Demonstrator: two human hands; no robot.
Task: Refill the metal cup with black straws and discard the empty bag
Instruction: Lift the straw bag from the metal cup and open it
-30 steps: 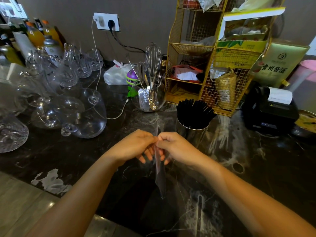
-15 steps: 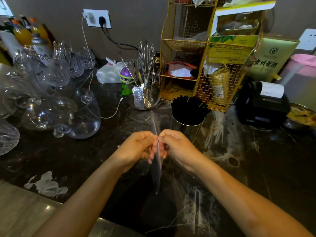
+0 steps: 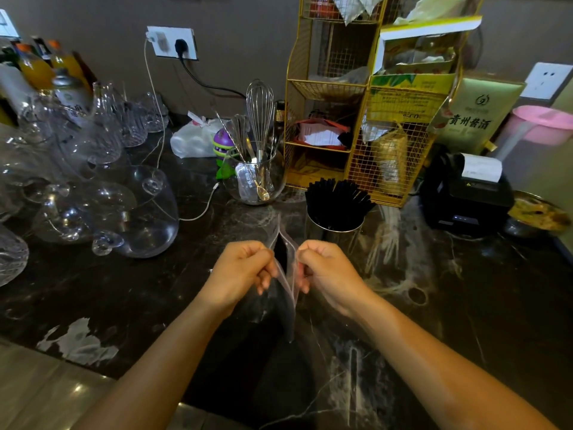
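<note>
A clear plastic bag [image 3: 286,293] hangs between my two hands above the dark marble counter [image 3: 465,305]. My left hand [image 3: 240,270] pinches its left wall and my right hand [image 3: 325,270] pinches its right wall, so the mouth gapes a little. The bag looks empty. Just beyond my right hand stands the metal cup [image 3: 333,232], packed with black straws [image 3: 338,201] that fan out above its rim.
Glass carafes and jugs [image 3: 102,209] crowd the left. A glass bowl of utensils with a whisk [image 3: 255,178] sits behind the bag. A gold wire rack [image 3: 362,119] rises behind the cup, with a black receipt printer [image 3: 465,193] at the right.
My hands have drawn slightly apart, spreading the bag's mouth open where it was pinched flat before. The view has shifted a little.
</note>
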